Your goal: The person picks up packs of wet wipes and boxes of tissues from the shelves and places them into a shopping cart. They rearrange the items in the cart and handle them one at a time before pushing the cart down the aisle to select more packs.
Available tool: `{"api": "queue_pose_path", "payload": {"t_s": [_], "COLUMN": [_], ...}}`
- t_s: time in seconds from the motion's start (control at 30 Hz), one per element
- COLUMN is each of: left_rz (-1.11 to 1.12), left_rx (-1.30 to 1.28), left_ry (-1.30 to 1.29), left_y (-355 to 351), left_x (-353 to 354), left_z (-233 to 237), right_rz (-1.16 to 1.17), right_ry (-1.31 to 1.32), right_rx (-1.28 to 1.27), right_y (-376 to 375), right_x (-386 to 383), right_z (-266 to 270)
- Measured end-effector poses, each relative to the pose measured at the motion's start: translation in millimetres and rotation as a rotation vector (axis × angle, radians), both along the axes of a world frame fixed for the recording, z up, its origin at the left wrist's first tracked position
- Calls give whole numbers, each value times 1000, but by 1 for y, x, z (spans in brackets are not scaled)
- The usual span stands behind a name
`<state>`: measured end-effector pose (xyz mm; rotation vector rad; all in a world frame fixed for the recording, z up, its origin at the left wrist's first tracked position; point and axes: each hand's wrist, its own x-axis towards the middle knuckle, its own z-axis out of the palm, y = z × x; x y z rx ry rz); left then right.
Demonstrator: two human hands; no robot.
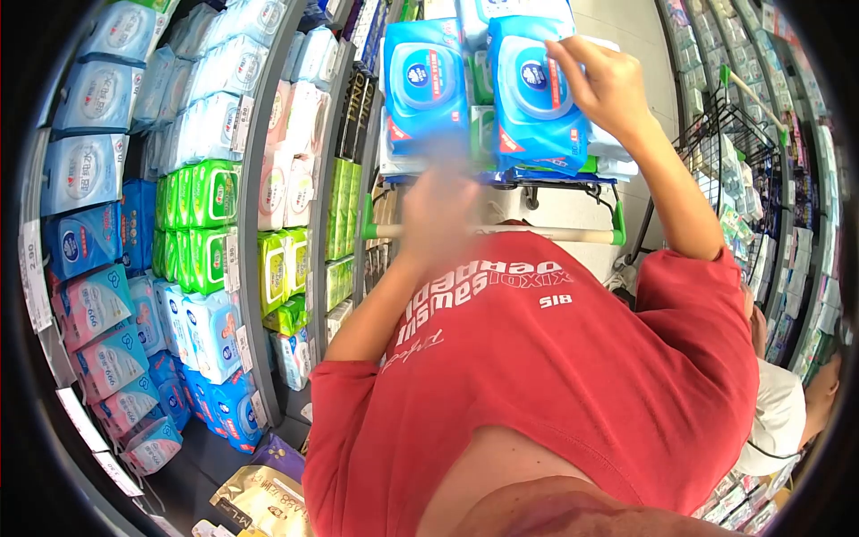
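Note:
My right hand (595, 79) is at the top right edge of a blue wipes pack (528, 116), thumb and fingers apart near its label; whether it grips the pack is unclear. That pack lies on other packs piled on a shopping cart. To its left lies a second blue wipes pack (419, 82). My left hand (440, 210) is smeared by motion just below the second pack, above the left part of the cart's handle (573, 234); its fingers cannot be made out.
Shelves of green packs (208, 192), light blue packs (94, 94) and pink-and-blue packs (109, 362) rise on the left. A black wire cart (716, 148) stands at the right before more shelves. Part of another person (777, 407) shows at the lower right.

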<state>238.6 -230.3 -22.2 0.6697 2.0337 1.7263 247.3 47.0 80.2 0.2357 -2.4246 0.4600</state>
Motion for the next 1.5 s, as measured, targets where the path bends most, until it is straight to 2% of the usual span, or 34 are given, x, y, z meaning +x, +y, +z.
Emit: {"api": "queue_pose_path", "payload": {"t_s": [0.1,0.13,0.2,0.27,0.33,0.4,0.47,0.5,0.53,0.57,0.6,0.63,0.7,0.73,0.77,0.87,1.07,1.2,1.3,1.37,1.5], "left_rz": [31,78,131,120,69,77,93,101,119,159,126,90,123,123,114,77,83,91,160,297,349], "left_rx": [36,-58,-144,-354,-362,-467,-437,-380,-334,-350,-389,-419,-380,-339,-337,-347,-332,-325,-329,-461,-458], "left_ry": [-83,-32,30,353,433,542,603,637,673,693,702,707,740,763,728,712,783,814,829,858,842], "left_y": [-26,-36,-54,-68,-77,-88,-86,-84,-85,-87,-87,-86,-86,-86,-87,-90,-102,-106,-104,-99,-98], "left_x": [2,2,3,3,3,1,3,5,6,5,6,6,5,5,4,3,-10,-23,-32,-29,-28], "left_z": [-8,-19,-45,-64,-72,-118,-121,-121,-119,-118,-117,-117,-118,-119,-119,-117,-116,-131,-134,-135,-123], "right_rz": [-109,-114,-171,-155,-325,-411,-589,-724,-896,-949,-1091,-1120,-1216,-1414,-1309,-1243,-1247,-1275,-1285,-1290,-1256], "right_ry": [148,158,42,112,161,302,359,377,291,246,136,56,-354,-633,-655,-646,-584,-522,-495,-455,-455], "right_rx": [-121,-117,-200,-277,-418,-551,-731,-685,-741,-873,-577,-559,-437,-448,-478,-457,-548,-590,-581,-543,-568], "right_y": [-4,-6,-5,-7,-5,3,18,26,37,52,59,47,58,26,8,5,-16,-33,-46,-52,-52], "right_x": [10,12,13,17,29,41,65,78,92,109,131,148,202,201,203,210,213,214,210,210,213], "right_z": [-3,-10,-19,-16,-13,-31,-56,-71,-93,-129,-166,-184,-268,-261,-240,-239,-242,-247,-245,-245,-249]}}
